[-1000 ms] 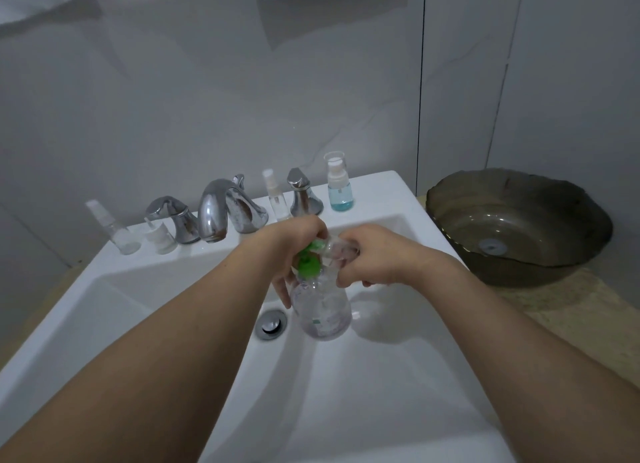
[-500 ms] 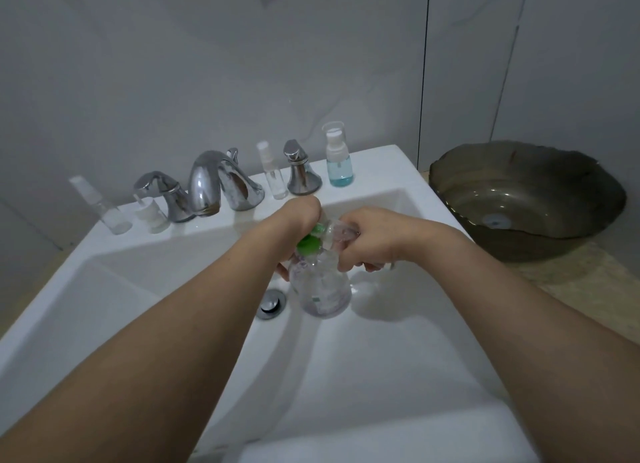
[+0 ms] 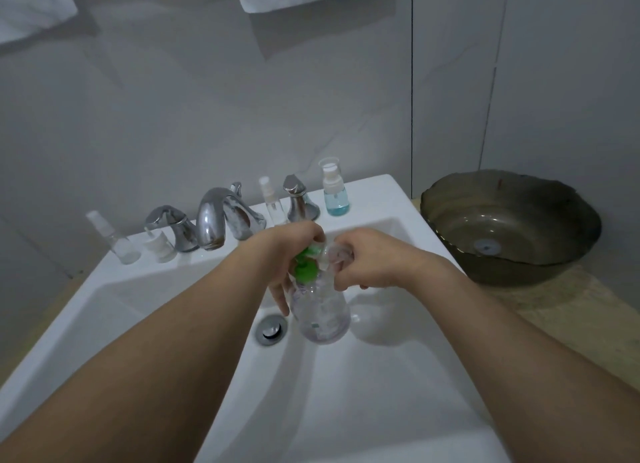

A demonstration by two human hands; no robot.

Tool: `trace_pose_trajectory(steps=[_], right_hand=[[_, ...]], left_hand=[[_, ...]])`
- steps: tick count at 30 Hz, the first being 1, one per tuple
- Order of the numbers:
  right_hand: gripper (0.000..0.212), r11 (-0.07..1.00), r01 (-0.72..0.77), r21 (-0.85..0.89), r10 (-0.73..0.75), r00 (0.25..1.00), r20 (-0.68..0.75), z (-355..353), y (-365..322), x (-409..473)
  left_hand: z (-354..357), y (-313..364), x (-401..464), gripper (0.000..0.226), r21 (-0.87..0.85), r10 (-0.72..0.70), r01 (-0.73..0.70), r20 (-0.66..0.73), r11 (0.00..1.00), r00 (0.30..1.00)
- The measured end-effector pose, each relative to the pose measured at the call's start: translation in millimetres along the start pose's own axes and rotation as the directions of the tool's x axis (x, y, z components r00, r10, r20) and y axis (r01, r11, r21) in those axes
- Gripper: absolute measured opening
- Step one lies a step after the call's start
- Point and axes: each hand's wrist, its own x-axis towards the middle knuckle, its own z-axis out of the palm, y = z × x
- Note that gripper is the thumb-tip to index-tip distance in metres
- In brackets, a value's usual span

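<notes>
Sink (image 3: 381,410) white; wall (image 3: 173,116) grey tile.

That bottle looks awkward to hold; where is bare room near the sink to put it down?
The counter in front of the bowl is bare, as is the corner of the sink right of the blue bottle. The ledge from there left past the tap is crowded with small bottles and handles.

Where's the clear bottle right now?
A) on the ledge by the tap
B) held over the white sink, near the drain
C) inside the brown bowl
B: the left hand grips the clear bottle over the sink, its base beside the drain, while the right hand holds a small clear piece at its top.
</notes>
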Motion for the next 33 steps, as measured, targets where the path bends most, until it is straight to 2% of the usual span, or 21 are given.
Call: trace_pose_trajectory(steps=[4, 8, 11, 18, 28, 33], right_hand=[[0.021, 1.000, 0.007, -0.025, -0.007, 1.000, -0.001, -0.7, 1.1, 0.3], [0.020, 0.999, -0.017, -0.048, 0.020, 0.998, 0.054, 1.2, 1.5, 1.2], [0.017, 0.998, -0.044, -0.054, 0.049, 0.995, 0.081, 1.7, 1.7, 1.6], [0.017, 0.998, -0.064, -0.020, 0.066, 0.990, 0.123, 3.8, 5.1, 4.8], [0.014, 1.000, 0.010, -0.011, -0.010, 1.000, 0.016, -0.3, 2.6, -0.8], [0.013, 1.000, 0.021, 0.003, -0.021, 1.000, 0.009, -0.4, 4.5, -0.5]], left_hand=[[4.0, -1.8, 4.8, 0.053, 0.005, 0.041, -0.041, -0.072, 0.999, 0.997], [11.7, -9.2, 10.3, 0.041, 0.030, 0.116, -0.112, -0.213, 0.993, 0.970], [15.8, -10.6, 12.0, 0.039, 0.026, 0.134, -0.132, -0.246, 0.991, 0.960], [17.1, -10.6, 10.8, 0.041, 0.015, 0.126, -0.126, -0.234, 0.992, 0.964], [-0.7, -2.2, -3.1, 0.049, -0.031, 0.027, -0.029, -0.062, 0.999, 0.998], [1.6, -4.1, -3.0, 0.044, -0.053, 0.014, -0.018, -0.075, 0.998, 0.997]])
